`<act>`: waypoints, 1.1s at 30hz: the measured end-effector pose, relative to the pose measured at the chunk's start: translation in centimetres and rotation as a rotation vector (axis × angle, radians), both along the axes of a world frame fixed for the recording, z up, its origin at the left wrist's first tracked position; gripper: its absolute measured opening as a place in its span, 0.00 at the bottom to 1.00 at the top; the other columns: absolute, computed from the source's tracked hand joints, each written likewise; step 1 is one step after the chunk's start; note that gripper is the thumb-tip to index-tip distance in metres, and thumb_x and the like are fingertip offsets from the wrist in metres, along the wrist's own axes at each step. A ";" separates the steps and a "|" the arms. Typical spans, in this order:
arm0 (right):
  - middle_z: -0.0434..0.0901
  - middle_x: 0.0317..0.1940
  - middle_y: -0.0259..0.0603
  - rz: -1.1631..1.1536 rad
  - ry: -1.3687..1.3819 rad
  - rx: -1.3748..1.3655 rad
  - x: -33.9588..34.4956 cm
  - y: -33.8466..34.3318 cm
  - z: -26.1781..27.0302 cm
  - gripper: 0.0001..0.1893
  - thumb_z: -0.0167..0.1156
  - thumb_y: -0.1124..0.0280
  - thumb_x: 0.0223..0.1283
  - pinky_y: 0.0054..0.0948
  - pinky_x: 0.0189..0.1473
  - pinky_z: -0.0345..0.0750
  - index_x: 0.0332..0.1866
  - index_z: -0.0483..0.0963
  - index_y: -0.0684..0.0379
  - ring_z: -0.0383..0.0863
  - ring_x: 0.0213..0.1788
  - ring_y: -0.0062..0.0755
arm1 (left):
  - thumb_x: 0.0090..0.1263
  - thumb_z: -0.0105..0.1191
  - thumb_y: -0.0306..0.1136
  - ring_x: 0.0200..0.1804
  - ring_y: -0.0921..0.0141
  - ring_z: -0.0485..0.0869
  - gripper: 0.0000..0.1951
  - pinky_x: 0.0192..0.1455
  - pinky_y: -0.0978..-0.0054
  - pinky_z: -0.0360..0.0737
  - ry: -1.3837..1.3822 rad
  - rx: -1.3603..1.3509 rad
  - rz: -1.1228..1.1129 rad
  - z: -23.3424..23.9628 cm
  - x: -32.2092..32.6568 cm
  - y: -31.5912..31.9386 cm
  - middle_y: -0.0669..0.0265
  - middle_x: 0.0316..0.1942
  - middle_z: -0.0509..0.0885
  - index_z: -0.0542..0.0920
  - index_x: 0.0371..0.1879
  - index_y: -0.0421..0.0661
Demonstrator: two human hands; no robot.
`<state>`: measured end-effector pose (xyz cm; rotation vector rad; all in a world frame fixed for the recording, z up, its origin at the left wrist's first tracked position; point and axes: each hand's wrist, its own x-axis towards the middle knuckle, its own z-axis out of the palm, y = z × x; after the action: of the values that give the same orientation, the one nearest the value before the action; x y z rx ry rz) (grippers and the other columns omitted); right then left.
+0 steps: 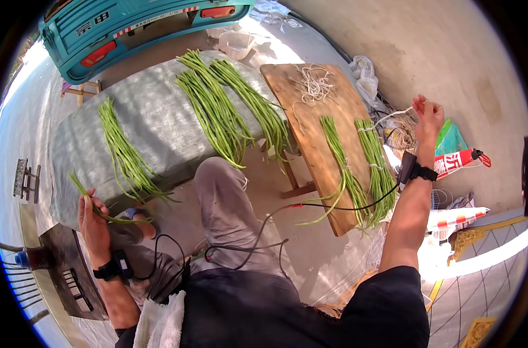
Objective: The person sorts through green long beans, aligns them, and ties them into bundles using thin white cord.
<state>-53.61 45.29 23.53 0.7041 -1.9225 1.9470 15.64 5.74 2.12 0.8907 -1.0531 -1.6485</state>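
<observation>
At the lower left, my left hand (93,217) holds a few long green beans between thumb and fingers. My right hand (428,114), raised beyond the board's right edge, pinches the end of a white string (394,114). That string runs to the upper part of a bean bundle (375,161) on the wooden board (277,80); a second tie circles the bundle's middle. Beside it lies another bundle (337,145), tied once, with loose beans bending left. Loose strings (316,82) are heaped at the board's far end. Several untied piles of beans (211,113) lie on the grey-covered table (146,87).
My knee (220,178) is against the covered table's near side. Black cables cross my lap and the board's near part. A blue-green vehicle (138,35) stands beyond the table. Folded umbrellas (457,163) and plastic bags (363,76) are by the wall at the right.
</observation>
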 end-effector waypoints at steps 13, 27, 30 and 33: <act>0.79 0.29 0.35 0.350 -0.467 1.049 8.4 5.0 -17.4 0.11 0.64 0.75 0.57 0.25 0.34 0.76 0.46 0.78 0.63 0.78 0.30 0.24 | 0.82 0.47 0.37 0.33 0.81 0.71 0.13 0.35 0.84 0.69 -0.031 -0.018 -0.009 0.2 -0.4 0.2 0.72 0.31 0.74 0.77 0.55 0.40; 0.77 0.23 0.30 0.225 -0.360 0.959 9.0 5.5 -19.6 0.02 0.63 0.79 0.53 0.23 0.31 0.73 0.31 0.79 0.62 0.75 0.27 0.19 | 0.82 0.47 0.37 0.33 0.81 0.71 0.14 0.35 0.83 0.69 -0.024 -0.016 0.007 0.3 -0.4 0.4 0.73 0.31 0.74 0.76 0.55 0.41; 0.77 0.24 0.31 0.168 -0.316 0.908 8.8 5.3 -18.7 0.04 0.63 0.78 0.53 0.23 0.31 0.72 0.35 0.79 0.62 0.74 0.27 0.19 | 0.82 0.48 0.37 0.32 0.81 0.71 0.14 0.35 0.83 0.69 -0.040 -0.030 0.009 0.4 -0.3 0.5 0.73 0.31 0.74 0.77 0.55 0.41; 0.78 0.25 0.32 0.196 -0.279 0.972 9.1 5.1 -18.4 0.08 0.63 0.78 0.54 0.23 0.32 0.73 0.40 0.80 0.62 0.75 0.27 0.20 | 0.82 0.48 0.38 0.32 0.81 0.70 0.14 0.35 0.83 0.69 -0.040 -0.028 0.005 0.4 -0.3 0.5 0.73 0.31 0.74 0.77 0.55 0.41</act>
<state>-44.51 50.40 5.15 0.8911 -3.0863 1.1248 15.39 6.26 2.57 0.9106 -1.0975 -1.6140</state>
